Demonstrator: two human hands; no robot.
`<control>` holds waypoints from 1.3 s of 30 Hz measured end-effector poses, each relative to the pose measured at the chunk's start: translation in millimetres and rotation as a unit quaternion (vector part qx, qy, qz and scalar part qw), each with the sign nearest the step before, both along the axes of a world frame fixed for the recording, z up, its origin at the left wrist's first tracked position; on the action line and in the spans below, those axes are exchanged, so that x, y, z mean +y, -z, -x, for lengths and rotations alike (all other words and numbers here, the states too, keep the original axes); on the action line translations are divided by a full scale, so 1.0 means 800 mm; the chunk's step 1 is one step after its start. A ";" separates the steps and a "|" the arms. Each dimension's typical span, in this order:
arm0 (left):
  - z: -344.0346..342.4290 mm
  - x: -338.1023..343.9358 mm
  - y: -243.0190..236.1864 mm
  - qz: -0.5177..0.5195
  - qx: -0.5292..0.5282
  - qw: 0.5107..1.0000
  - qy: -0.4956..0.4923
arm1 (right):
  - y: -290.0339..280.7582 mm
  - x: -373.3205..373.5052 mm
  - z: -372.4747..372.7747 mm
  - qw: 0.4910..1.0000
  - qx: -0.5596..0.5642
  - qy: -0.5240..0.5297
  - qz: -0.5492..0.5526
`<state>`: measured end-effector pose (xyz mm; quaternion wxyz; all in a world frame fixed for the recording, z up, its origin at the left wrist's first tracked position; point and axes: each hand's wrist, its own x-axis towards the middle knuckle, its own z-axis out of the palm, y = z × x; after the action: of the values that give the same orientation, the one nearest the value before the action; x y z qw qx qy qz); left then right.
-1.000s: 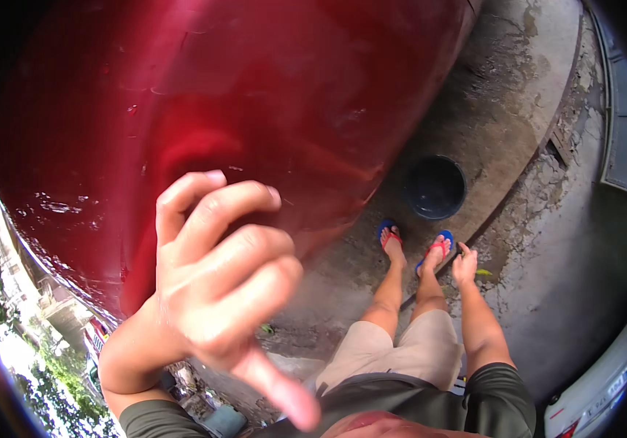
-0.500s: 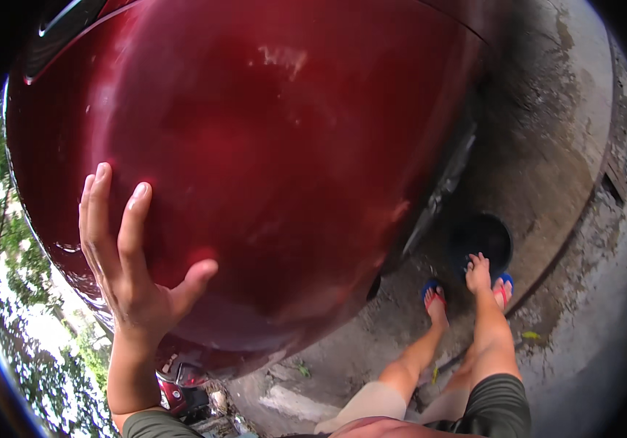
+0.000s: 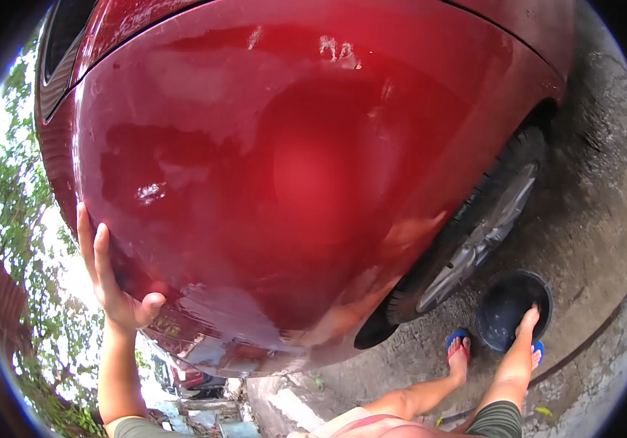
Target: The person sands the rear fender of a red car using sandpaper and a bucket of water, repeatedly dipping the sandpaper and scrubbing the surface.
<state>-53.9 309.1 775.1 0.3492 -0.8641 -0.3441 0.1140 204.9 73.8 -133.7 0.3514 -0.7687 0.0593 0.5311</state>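
Observation:
A glossy red car body panel point(image 3: 306, 168) with pale reflections fills most of my view. At its left edge, my left hand point(image 3: 113, 285) rests against the paint with its fingers stretched and apart. Low at the right, my right hand point(image 3: 529, 321) hangs down over a round black bucket point(image 3: 494, 321), its fingers pointed into it and too hidden to make out. The car's wheel point(image 3: 467, 233) with a silver rim is just above the bucket. My feet in blue and red flip-flops point(image 3: 456, 346) stand beside the bucket.
Stained concrete ground point(image 3: 591, 190) runs along the right side, with a dark groove curving across it. Bright foliage point(image 3: 18, 182) shows at the far left. Past the panel's lower left edge are another red vehicle point(image 3: 186, 371) and some pale clutter.
My left hand has gone from raised and curled to spread on the panel. My right hand has moved over the bucket. The view has shifted, showing more car and the wheel.

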 end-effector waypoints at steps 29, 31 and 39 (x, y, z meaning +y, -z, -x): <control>-0.223 0.250 -0.020 0.013 -0.380 0.905 0.192 | -0.931 0.422 -0.028 0.284 -0.521 -0.454 -0.665; -0.221 0.253 -0.019 0.034 -0.439 0.877 0.195 | -0.934 0.423 -0.030 0.287 -0.512 -0.472 -0.658; -0.219 0.268 -0.004 0.132 -0.606 0.753 0.221 | -0.940 0.439 -0.022 0.296 -0.462 -0.460 -0.698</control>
<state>121.2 523.2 778.4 -0.0345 -0.8417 -0.2650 -0.4692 222.8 425.0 618.2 0.4237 -0.2546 -0.8693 0.0056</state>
